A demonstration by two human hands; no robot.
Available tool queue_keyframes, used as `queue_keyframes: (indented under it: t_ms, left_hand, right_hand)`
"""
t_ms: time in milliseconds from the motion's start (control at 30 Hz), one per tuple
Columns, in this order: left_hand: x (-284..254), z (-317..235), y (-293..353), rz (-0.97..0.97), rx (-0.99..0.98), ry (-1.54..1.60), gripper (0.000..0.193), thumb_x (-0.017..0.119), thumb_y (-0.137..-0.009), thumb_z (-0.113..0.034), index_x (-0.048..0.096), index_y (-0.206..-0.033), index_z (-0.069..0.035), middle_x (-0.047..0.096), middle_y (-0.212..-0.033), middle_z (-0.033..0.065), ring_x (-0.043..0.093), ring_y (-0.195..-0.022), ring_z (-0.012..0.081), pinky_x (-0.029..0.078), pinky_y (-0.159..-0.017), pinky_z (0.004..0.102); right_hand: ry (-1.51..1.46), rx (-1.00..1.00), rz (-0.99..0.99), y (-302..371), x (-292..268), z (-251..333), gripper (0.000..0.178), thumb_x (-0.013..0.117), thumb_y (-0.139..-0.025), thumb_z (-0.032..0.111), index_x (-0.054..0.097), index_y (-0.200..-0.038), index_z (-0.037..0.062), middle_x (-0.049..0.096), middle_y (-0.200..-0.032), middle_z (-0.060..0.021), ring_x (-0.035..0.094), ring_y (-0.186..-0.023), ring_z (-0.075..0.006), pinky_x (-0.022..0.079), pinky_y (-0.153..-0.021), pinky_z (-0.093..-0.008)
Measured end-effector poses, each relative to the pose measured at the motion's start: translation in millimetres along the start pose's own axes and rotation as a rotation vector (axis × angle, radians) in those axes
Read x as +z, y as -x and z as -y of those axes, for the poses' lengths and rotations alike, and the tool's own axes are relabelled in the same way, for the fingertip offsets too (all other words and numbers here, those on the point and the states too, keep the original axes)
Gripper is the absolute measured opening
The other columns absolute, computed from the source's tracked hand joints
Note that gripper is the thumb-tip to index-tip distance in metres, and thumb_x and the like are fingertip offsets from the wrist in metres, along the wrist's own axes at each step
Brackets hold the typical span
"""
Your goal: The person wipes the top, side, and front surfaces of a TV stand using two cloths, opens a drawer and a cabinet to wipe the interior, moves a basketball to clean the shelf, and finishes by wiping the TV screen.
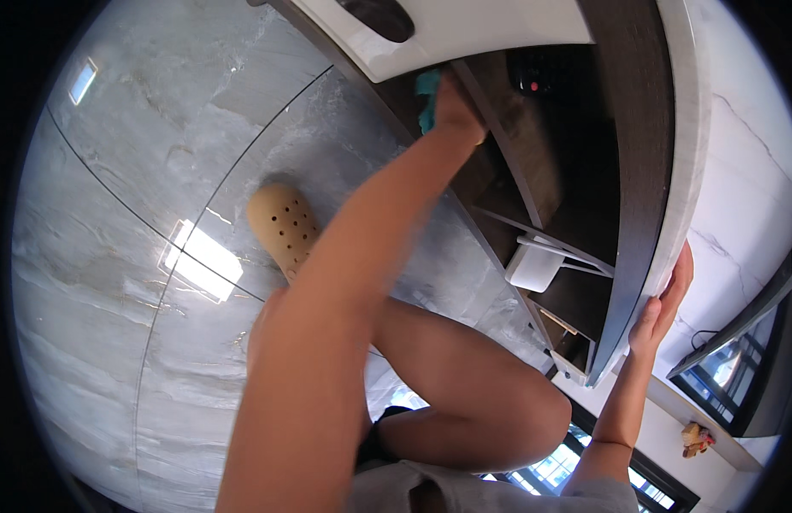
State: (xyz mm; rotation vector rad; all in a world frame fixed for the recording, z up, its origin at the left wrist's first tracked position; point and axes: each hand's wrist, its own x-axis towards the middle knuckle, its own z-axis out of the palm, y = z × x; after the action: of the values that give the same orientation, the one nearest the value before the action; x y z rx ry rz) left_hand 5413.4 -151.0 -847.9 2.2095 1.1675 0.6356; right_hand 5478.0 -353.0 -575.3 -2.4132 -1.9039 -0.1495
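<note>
My left hand (454,109) reaches into a lower bay of a dark wood cabinet (639,171), a thin band at its wrist. It is closed on a teal cloth (427,96), which sticks out beside the fingers; shade and blur hide part of the grip. Off to the right, my right hand (669,299) rests with extended fingers on the pale edge of the cabinet's stone top (685,137). No object shows in that hand.
On the cabinet's shelves are a black object with a red dot (533,84) and a white device (535,263). A white drawer front (490,24) adjoins the bays. A tan clog (282,224) is on the grey tiled floor (97,299). A screen (738,368) stands at right.
</note>
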Motion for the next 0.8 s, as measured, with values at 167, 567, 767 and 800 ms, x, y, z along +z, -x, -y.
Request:
queue_keyframes:
  t_ms: [167, 567, 767, 800]
  left_hand:
    - [46, -44, -5, 0.052, 0.131, 0.156, 0.036, 0.047, -0.081, -0.022, 0.053, -0.114, -0.009, 0.049, -0.121, 0.0107, 0.044, -0.11, 0.0266, 0.032, -0.093, 0.041]
    - [-4, -38, 95, 0.419, 0.226, 0.343, 0.034, 0.056, -0.078, -0.022, 0.056, -0.111, -0.011, 0.052, -0.115, 0.0108, 0.054, -0.098, 0.0315, 0.037, -0.089, 0.045]
    - [-61, -89, 124, 0.596, -0.858, 1.492, 0.038, 0.056, -0.08, -0.016, 0.045, -0.115, -0.006, 0.056, -0.096, 0.0084, 0.058, -0.085, 0.0206, 0.05, -0.069, 0.032]
    - [-77, -95, 130, 0.606, -0.922, 1.543, 0.037, 0.056, -0.08, -0.016, 0.045, -0.114, -0.006, 0.056, -0.095, 0.0075, 0.059, -0.083, 0.0188, 0.05, -0.067, 0.0304]
  right_hand:
    - [-0.027, -0.001, 0.007, -5, 5, 0, 0.077, 0.034, -0.084, 0.06, 0.033, -0.131, -0.0008, 0.03, -0.135, -0.0212, 0.028, -0.127, -0.0332, 0.019, -0.104, -0.0432]
    - [-0.069, -0.086, 0.04, -1, -3, -14, 0.064, 0.045, -0.085, 0.045, 0.038, -0.127, -0.0031, 0.036, -0.131, -0.0223, 0.031, -0.124, -0.037, 0.022, -0.103, -0.0436]
    - [-0.112, -0.121, 0.023, -11, -8, 3, 0.059, 0.057, -0.077, 0.037, 0.044, -0.124, 0.0027, 0.041, -0.129, -0.0157, 0.034, -0.122, -0.0344, 0.024, -0.101, -0.0432]
    - [-0.13, -0.149, 0.005, -11, -9, 0, 0.06, 0.059, -0.076, 0.036, 0.044, -0.125, 0.0047, 0.04, -0.13, -0.0141, 0.033, -0.123, -0.0335, 0.023, -0.101, -0.0438]
